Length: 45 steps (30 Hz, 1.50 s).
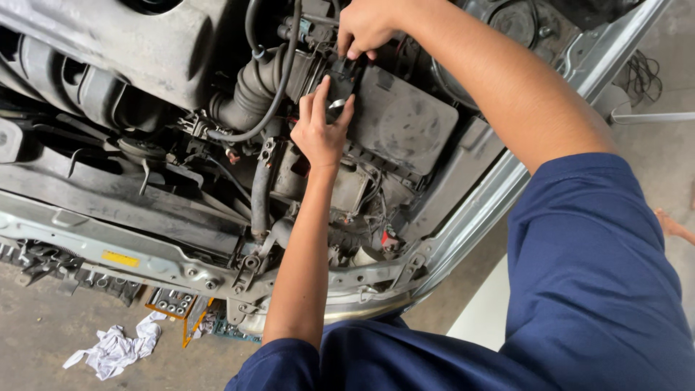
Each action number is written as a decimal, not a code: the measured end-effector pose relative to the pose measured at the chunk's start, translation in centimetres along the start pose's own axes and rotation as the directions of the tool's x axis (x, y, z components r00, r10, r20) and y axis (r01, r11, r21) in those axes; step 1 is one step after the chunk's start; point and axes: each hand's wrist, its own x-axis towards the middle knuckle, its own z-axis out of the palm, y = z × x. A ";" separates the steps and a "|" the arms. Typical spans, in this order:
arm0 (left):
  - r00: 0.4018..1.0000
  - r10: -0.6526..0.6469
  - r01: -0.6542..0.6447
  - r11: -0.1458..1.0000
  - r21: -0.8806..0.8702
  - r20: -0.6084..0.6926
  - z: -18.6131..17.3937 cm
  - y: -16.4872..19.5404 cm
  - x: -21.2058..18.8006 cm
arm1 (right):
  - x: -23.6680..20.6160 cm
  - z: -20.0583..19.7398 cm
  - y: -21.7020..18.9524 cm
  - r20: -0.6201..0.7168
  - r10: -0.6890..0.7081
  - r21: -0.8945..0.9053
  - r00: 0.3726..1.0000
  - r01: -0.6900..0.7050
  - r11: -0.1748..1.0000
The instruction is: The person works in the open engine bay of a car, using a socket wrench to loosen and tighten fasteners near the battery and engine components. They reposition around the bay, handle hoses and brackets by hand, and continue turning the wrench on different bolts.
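Observation:
I lean over an open car engine bay. My left hand [321,134] reaches up from below and pinches a small black fitting with a shiny metal ring [337,103] between thumb and fingers. It sits at the edge of a dusty black box cover [405,123]. My right hand [365,25] comes in from the upper right, fingers curled down on the top of the same black fitting, next to a ribbed rubber hose [250,94]. Both arms wear dark blue short sleeves.
The grey engine cover [123,43] fills the upper left. The silver front crossmember [145,261] runs below the engine. On the concrete floor lie a crumpled white rag [116,349] and a tray of sockets [172,301]. A body edge [507,181] runs diagonally at right.

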 end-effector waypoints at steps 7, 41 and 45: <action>1.000 -0.005 0.005 1.000 -0.003 -0.002 0.5 0.3 0.2 | -0.9 -1.4 -0.1 0.055 0.039 -0.014 0.998 -0.038 0.999; 1.000 0.001 -0.001 0.999 -0.051 0.003 0.5 -0.2 1.4 | -1.1 -3.9 -2.4 0.007 0.143 -0.010 0.990 -0.143 0.990; 0.999 -0.023 0.024 0.999 -0.027 0.029 0.5 -0.2 1.5 | -0.8 -3.2 -2.4 -0.060 0.043 -0.126 0.997 -0.050 0.991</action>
